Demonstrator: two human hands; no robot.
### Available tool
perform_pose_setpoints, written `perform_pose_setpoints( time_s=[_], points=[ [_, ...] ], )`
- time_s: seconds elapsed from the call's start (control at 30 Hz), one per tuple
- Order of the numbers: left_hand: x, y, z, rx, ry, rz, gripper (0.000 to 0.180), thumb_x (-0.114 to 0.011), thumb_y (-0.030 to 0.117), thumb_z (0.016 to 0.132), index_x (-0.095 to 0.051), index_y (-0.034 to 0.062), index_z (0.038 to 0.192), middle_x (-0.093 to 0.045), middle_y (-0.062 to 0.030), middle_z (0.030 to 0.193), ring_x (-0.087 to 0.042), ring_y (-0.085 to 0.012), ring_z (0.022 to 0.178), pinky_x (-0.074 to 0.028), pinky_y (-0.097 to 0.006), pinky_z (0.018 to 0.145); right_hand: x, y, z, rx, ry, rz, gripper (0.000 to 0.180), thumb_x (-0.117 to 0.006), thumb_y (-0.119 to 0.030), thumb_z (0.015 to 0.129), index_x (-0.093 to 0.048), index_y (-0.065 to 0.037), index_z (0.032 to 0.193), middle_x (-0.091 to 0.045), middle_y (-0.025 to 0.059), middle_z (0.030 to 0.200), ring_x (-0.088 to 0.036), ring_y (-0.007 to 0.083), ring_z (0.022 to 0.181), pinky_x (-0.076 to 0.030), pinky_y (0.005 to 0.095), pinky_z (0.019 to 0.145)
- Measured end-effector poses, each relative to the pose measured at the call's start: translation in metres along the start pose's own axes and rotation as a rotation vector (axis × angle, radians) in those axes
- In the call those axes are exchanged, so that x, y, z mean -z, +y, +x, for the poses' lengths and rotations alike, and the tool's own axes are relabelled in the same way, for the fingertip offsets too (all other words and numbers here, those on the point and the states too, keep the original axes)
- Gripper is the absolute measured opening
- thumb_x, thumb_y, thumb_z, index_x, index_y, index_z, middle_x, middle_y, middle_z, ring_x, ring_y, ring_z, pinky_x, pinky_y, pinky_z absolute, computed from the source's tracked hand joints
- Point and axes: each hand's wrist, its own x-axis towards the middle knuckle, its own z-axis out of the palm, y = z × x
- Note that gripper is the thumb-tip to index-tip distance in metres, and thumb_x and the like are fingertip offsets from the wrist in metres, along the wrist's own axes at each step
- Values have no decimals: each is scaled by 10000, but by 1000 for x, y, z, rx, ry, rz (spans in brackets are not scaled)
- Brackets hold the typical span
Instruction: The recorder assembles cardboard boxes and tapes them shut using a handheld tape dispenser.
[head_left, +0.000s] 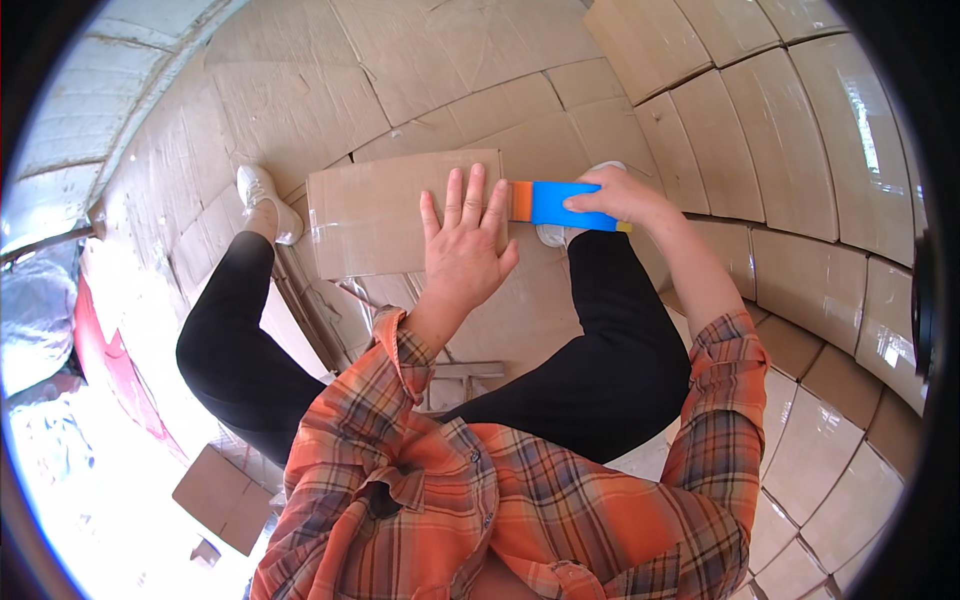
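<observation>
Our right hand's (612, 198) clamped on a blue tool (553, 203) (tape dispenser, probably; the grip hides detail). It could skid if the carton (365, 220) between our shoes (288, 224) slips under our left hand (464, 238), fingers spread.

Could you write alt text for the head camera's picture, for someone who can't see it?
Looking down, a person's left hand rests spread on a cardboard box, while the right hand holds a blue tool with an orange end at the box's right side. Flat cardboard sheets lie beyond, and stacked cartons line the right.
</observation>
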Motion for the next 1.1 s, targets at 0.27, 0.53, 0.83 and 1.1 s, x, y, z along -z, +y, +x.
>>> perform_pose_setpoints(
  time_s=[0.27, 0.53, 0.83, 1.1],
  points=[
    [0, 0, -1, -2, -6, -2, 744, -600, 402, 810, -347, 144, 1461, -214, -133, 1558, -140, -345, 1450, -87, -611, 1124, 8, -41, 23, -137, -48, -111, 460, -746, -434, 668, -700, -2, 817, -667, 175, 753, -634, 269, 680, -486, 381, 636],
    [1, -2, 3, -11, 36, 10, 733, -606, 403, 807, -366, 142, 1449, -233, -131, 1553, -167, -348, 1442, -99, -613, 1122, -24, -95, 55, -249, -8, -545, 518, -724, -443, 705, -712, -6, 983, -690, 219, 973, -679, 352, 884, -532, 413, 789],
    [3, -4, 0, 5, 27, -27, 743, -621, 410, 798, -378, 131, 1442, -251, -135, 1545, -195, -337, 1436, -112, -603, 1126, -90, -27, 101, -331, 531, -313, 444, -682, -408, 801, -656, -28, 1028, -685, 171, 1008, -651, 311, 993, -501, 432, 827],
    [0, 1, 1, -7, 21, -73, 754, -610, 471, 811, -391, 118, 1440, -266, -134, 1540, -195, -329, 1438, -102, -593, 1130, -165, 30, 119, -394, 618, -142, 608, -690, -488, 784, -552, -17, 1143, -659, 187, 1031, -651, 316, 966, -482, 446, 867]
  ],
)
